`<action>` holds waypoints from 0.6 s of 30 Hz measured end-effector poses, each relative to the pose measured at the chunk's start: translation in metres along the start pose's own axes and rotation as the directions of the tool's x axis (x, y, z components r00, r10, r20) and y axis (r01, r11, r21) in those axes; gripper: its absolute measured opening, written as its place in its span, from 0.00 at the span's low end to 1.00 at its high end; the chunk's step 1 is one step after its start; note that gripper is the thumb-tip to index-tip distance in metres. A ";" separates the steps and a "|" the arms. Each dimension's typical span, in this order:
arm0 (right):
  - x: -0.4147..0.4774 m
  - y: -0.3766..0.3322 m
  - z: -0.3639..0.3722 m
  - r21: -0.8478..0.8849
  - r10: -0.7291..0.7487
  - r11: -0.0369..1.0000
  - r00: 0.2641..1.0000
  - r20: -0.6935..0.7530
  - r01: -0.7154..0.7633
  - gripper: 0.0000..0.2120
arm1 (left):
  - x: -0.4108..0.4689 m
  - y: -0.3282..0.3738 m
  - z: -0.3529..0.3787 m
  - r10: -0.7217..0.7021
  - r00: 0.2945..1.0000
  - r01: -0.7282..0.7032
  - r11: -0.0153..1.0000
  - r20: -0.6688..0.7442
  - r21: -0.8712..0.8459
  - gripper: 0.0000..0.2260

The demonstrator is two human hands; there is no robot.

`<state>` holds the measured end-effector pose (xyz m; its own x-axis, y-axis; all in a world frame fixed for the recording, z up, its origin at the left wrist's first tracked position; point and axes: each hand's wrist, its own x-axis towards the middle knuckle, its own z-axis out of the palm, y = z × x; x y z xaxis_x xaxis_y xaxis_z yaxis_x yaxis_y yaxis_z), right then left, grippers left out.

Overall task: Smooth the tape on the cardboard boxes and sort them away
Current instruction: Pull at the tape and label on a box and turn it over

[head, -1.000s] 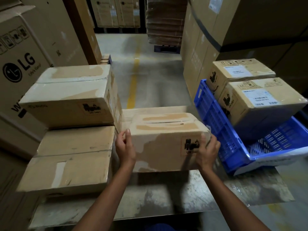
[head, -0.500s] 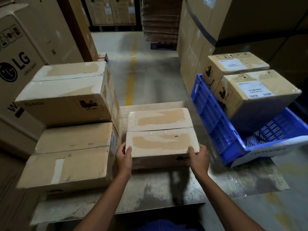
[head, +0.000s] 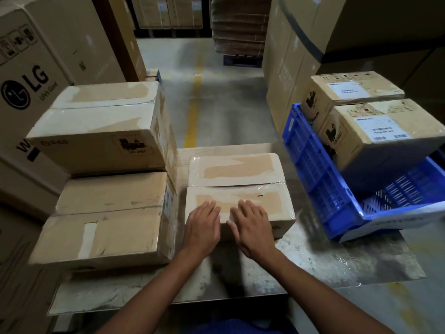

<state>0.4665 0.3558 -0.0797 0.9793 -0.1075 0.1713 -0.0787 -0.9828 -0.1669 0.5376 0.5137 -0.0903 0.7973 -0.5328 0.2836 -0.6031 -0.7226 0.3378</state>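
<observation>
Head camera: left hand (head: 203, 226) and right hand (head: 252, 229) lie flat, grip holding nothing, pressing the taped cardboard box (head: 237, 174).

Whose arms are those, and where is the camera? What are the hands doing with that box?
Those are a person's own arms. The camera sits on their head, looking down, so you see what they see. The left hand and right hand lie flat, fingers straight, on the taped brown cardboard box on the worn grey table. Nothing is gripped. A stack of two bigger brown cardboard boxes stands on its left. On the right, a tilted blue plastic crate holds two labelled cardboard boxes.
</observation>
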 end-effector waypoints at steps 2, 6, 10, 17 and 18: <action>0.019 -0.001 -0.010 -0.045 0.001 0.999 1.000 -0.021 -0.002 0.15 | 0.018 -0.002 -0.007 0.020 0.999 -0.022 0.998 0.038 0.051 0.12; 0.049 -0.001 -0.007 -0.048 0.029 0.999 0.987 0.160 -0.022 0.27 | 0.044 0.000 -0.010 -0.111 0.974 0.092 0.991 0.196 0.101 0.24; 0.050 -0.002 0.003 -0.003 0.009 1.000 0.964 0.266 -0.009 0.36 | 0.048 0.001 -0.008 -0.187 0.928 0.124 0.971 0.322 0.206 0.27; 0.064 0.001 -0.007 -0.047 -0.013 0.999 0.981 0.193 0.023 0.24 | 0.068 -0.008 -0.018 -0.121 0.954 0.038 0.956 0.273 0.290 0.25; 0.061 0.000 -0.004 -0.042 -0.012 0.999 0.984 0.176 0.020 0.24 | 0.067 -0.010 -0.018 -0.115 0.957 0.035 0.956 0.266 0.290 0.27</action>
<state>0.5252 0.3491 -0.0650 0.9977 -0.0673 0.0002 -0.0668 -0.9902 -0.1227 0.5962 0.4927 -0.0588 0.8394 -0.5435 -0.0058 -0.5417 -0.8374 0.0725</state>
